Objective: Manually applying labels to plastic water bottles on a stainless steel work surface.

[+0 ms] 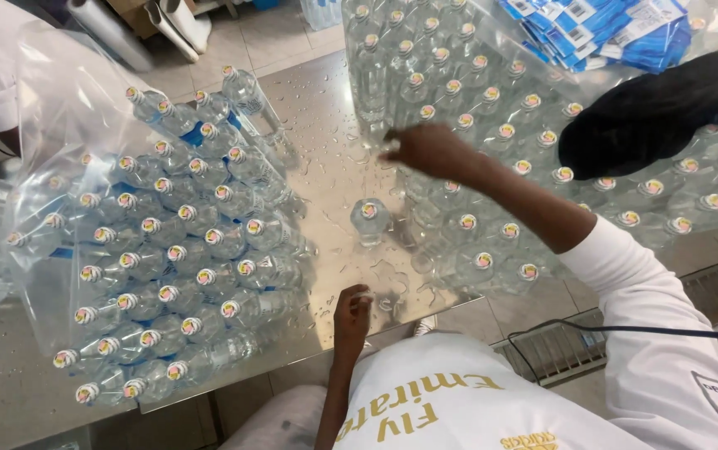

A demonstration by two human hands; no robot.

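clear plastic bag (59,100) holding bottles (184,250), right hand (430,150) spread, left hand (351,315) curled

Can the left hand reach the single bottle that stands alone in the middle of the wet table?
Probably yes. The left hand rests at the table's near edge, and only bare wet metal lies between it and the single bottle.

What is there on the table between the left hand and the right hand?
In the head view, one clear bottle stands alone on the wet metal table between the left hand and the right hand; neither hand touches it.
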